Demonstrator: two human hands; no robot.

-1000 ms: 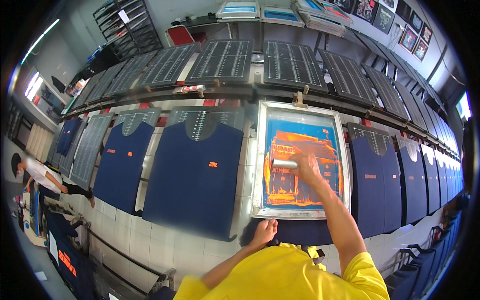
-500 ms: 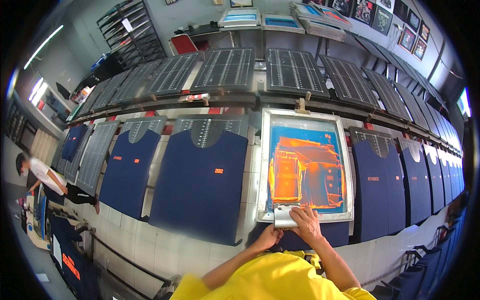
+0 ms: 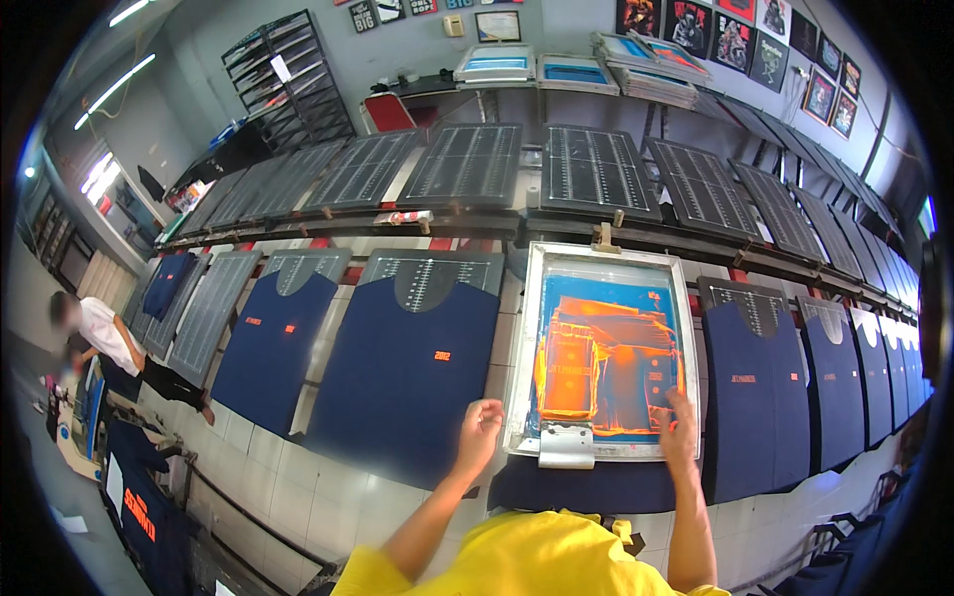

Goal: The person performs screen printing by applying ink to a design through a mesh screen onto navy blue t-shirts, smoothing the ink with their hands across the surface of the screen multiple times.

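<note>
A screen-printing frame (image 3: 523,348) with a silver metal border lies over a navy shirt (image 3: 596,487) in front of me. Orange ink (image 3: 571,397) is smeared thickly over its blue mesh. At the near left of the frame a metal squeegee (image 3: 566,447) rests against the border, with neither hand on it. My left hand (image 3: 482,427) is raised just left of the frame, its fingers loosely curled with nothing visible in them. Over the frame's near right side hovers my right hand (image 3: 679,429), fingers apart and holding nothing; whether it touches the border is unclear.
Navy shirts with orange prints (image 3: 397,368) lie on boards to the left, and more (image 3: 750,387) to the right. Bare grey boards (image 3: 596,169) line the far rail. Stacked screens (image 3: 646,74) stand behind. A person (image 3: 114,338) bends over at far left.
Both hands have let go of the squeegee, which stays on the frame's near edge. My left hand has moved left and up, my right hand to the right. The view has tilted upward.
</note>
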